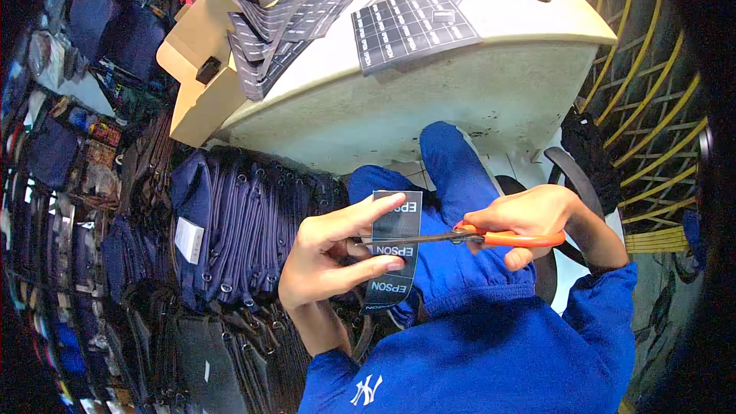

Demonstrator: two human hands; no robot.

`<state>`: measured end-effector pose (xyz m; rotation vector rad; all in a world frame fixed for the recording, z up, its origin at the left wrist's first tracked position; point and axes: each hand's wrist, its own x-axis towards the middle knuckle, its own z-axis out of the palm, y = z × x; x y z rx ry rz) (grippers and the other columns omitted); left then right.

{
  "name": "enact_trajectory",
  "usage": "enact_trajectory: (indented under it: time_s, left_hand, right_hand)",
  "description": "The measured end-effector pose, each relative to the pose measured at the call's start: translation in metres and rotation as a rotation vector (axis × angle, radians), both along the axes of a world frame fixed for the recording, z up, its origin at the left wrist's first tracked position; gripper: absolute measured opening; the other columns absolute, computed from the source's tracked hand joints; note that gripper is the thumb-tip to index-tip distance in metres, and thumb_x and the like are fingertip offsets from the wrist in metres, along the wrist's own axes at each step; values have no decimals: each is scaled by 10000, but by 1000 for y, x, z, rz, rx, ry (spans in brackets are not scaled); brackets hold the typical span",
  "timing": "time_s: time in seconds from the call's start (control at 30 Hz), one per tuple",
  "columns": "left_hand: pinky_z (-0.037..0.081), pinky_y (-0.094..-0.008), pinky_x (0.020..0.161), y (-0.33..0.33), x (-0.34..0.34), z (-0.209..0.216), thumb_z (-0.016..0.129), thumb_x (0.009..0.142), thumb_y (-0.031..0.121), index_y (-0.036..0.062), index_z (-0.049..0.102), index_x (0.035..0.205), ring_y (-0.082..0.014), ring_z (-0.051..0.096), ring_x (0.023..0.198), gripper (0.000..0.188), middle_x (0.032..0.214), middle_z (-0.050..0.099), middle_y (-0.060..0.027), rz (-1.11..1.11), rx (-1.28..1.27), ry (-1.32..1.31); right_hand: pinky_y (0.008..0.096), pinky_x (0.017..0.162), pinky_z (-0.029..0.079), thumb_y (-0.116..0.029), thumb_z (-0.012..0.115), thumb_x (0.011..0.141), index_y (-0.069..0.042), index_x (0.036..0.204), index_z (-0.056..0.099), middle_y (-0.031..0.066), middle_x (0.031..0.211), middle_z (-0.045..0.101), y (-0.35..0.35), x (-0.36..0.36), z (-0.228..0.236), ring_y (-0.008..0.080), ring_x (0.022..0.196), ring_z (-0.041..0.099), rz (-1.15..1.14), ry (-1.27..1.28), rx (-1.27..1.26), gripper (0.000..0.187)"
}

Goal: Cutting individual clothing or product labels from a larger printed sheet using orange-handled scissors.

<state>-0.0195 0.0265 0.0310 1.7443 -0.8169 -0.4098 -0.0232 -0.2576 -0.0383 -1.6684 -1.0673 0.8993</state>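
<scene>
My left hand (318, 257) grips a short dark strip of printed labels (397, 284), with its fingers at the strip's left side. Orange-handled scissors (521, 239) are in my right hand (529, 215), the fingers wrapped round the handles. Their blades point left and lie across the strip, between the spread thumb and forefinger of my left hand. How far the blades are parted is hard to make out. Both hands are above my lap, over blue trousers (460, 169).
Ahead stands a white table (322, 80) with dark label sheets (414, 31) and a pile of label strips (295, 19). An open cardboard box (203, 100) sits at its left edge. Rows of dark blue bags (245, 230) fill the left. Yellow lattice bars (636, 69) rise at the right.
</scene>
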Motion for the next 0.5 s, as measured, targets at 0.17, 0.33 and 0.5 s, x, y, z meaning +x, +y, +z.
enact_trajectory:
  time_s: [0.17,0.33,0.5]
  left_hand:
    - [465,-161,617,3,1,-5,744,652,-60,-30,523,1223,-81,583,847,614,1132,601,-161,21,20,-32]
    - [433,-149,582,3,3,-8,754,642,-50,-25,535,1214,-51,557,772,613,1125,606,-157,23,20,-81]
    - [447,-149,599,4,1,-5,752,642,-53,-23,535,1215,-56,567,788,614,1164,588,-163,47,46,8]
  right_hand:
    - [390,717,462,-713,532,722,59,1075,449,201,946,552,0,1,-4,360,852,572,3,4,-9,852]
    - [393,716,464,-710,546,716,57,1084,449,203,953,561,1,1,-5,358,857,579,-5,-1,-12,856]
    - [390,678,466,-710,554,712,46,1070,459,187,916,572,1,0,0,343,807,590,-2,-5,-28,841]
